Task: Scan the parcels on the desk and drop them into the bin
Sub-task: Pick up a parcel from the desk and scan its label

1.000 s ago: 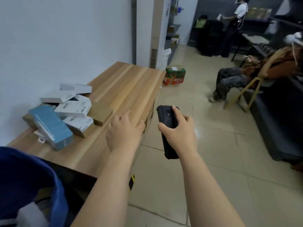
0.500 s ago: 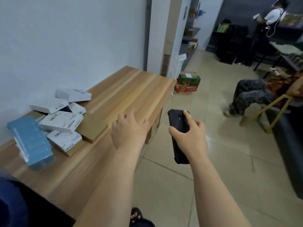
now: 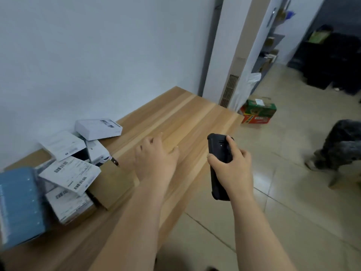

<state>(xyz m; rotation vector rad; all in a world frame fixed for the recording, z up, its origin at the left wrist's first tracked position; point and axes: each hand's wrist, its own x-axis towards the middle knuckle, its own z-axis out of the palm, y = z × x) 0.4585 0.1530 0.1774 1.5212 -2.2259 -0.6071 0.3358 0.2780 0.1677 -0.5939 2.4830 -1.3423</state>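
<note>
Reaching over the wooden counter (image 3: pixel 185 118) with left hand (image 3: pixel 154 157) loose-fingered, holding nothing; right hand (image 3: pixel 232 169) wrapped around black handheld scanner (image 3: pixel 217 165). Parcels (image 3: pixel 70 173) heaped at the left wall-side edge, overlapping: could slide or topple if grabbed carelessly. No bin visible.

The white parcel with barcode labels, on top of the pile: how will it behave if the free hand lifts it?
The white parcel with barcode labels looks like a flat, stiff carton, so probably light and rigid. It lies tilted across other boxes, so lifting it may shift them. Its smooth surface could slip, so a grip on the edges seems safer.
</note>
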